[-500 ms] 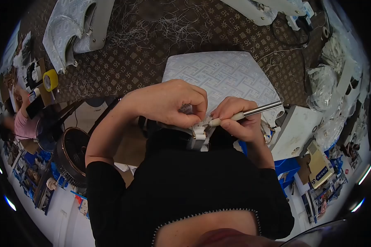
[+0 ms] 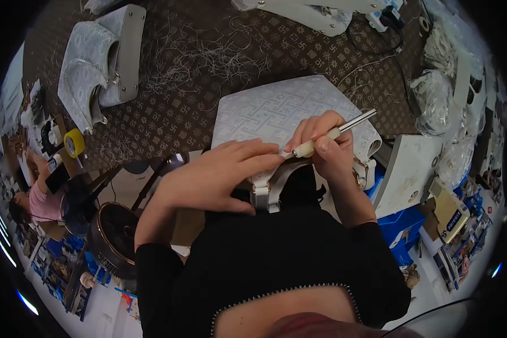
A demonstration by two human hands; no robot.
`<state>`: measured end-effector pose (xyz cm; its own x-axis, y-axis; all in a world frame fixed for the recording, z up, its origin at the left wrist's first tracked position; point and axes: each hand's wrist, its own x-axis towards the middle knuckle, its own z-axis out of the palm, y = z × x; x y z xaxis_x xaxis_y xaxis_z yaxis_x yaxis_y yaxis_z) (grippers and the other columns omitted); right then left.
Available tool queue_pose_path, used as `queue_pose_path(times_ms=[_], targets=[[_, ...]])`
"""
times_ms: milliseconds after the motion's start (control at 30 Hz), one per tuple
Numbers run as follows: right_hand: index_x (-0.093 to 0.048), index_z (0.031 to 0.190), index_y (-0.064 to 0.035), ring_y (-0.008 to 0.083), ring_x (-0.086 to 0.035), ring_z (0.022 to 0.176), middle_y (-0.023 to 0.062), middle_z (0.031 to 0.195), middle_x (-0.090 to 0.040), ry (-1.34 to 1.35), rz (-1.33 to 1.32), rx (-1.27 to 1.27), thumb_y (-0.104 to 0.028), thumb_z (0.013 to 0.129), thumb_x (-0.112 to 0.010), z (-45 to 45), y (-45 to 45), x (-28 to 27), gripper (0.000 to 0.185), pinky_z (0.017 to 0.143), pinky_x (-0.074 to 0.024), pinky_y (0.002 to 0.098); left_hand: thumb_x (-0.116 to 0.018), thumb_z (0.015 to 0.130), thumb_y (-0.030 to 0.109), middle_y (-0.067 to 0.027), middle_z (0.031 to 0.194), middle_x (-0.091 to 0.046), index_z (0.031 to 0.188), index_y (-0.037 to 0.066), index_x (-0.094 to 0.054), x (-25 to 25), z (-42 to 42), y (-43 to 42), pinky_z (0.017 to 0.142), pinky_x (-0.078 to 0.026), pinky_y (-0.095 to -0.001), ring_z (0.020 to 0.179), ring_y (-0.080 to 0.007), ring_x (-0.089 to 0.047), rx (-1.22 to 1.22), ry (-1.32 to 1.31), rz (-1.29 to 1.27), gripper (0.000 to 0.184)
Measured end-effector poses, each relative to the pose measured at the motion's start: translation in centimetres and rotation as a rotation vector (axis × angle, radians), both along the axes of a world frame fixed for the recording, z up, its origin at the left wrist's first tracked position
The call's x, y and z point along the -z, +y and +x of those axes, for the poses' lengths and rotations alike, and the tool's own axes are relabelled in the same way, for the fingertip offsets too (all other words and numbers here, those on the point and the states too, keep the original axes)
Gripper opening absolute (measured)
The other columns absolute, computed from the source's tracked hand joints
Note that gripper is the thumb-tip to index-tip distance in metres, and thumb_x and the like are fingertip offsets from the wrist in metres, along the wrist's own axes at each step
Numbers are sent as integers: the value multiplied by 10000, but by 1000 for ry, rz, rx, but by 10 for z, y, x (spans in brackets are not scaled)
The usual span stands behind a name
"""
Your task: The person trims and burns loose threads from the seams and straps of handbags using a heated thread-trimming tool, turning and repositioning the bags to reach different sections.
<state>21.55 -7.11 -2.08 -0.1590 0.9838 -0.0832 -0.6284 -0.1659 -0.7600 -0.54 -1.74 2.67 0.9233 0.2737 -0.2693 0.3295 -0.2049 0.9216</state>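
A white patterned bag (image 2: 270, 110) lies on the brown patterned cloth, its near edge at my lap. My right hand (image 2: 329, 147) is closed round a pen-like tool (image 2: 350, 121) with a pale grip and a silver shaft; its dark tip points left, at the bag's near edge. Palm down, my left hand (image 2: 217, 172) lies over the bag's near left side, fingers extended and fingertips close to the tool's tip. Below the hands hangs a white strap with a buckle (image 2: 262, 194). What lies under my left palm is hidden.
Another white bag (image 2: 87, 73) stands at the upper left, near loose threads (image 2: 208, 56). Yellow tape (image 2: 74, 143) lies at the left edge. A black fan (image 2: 110, 234) is at lower left. A person in pink (image 2: 42, 200) sits far left. Plastic wrapping (image 2: 434, 101) is at right.
My left hand has gone from pinching at the strap to lying flat with fingers extended. My right hand has moved slightly up, and the tool is tilted more steeply. The whole view has shifted.
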Motion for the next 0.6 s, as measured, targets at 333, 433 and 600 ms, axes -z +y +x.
queue_pose_path(times_ms=[333, 433, 600], targets=[[-557, 886, -16, 88, -551, 693, 69, 797, -598, -68, 233, 150, -136, 845, -624, 25, 12, -39, 143, 626, -447, 224, -765, 686, 249, -132, 1313, -472, 1290, 53, -459, 2, -4, 6, 986, -381, -369, 1201, -289, -469, -269, -60, -35, 705], [-547, 890, -15, 99, -557, 694, 92, 800, -602, -35, 313, 236, -133, 844, -622, 32, 9, -49, 148, 628, -453, 232, -827, 597, 253, -123, 1312, -484, 1297, 31, -444, 3, 2, 5, 1003, -361, -353, 1224, -257, -455, -343, -13, -68, 828], [-489, 890, -44, 192, -566, 703, 94, 708, -546, -246, 428, 296, -206, 878, -565, 60, 7, -59, 180, 709, -532, 375, -741, 685, 88, -161, 1314, -467, 1275, 22, -461, -10, -6, 5, 1003, -363, -375, 1230, -289, -444, -489, 3, 16, 657]])
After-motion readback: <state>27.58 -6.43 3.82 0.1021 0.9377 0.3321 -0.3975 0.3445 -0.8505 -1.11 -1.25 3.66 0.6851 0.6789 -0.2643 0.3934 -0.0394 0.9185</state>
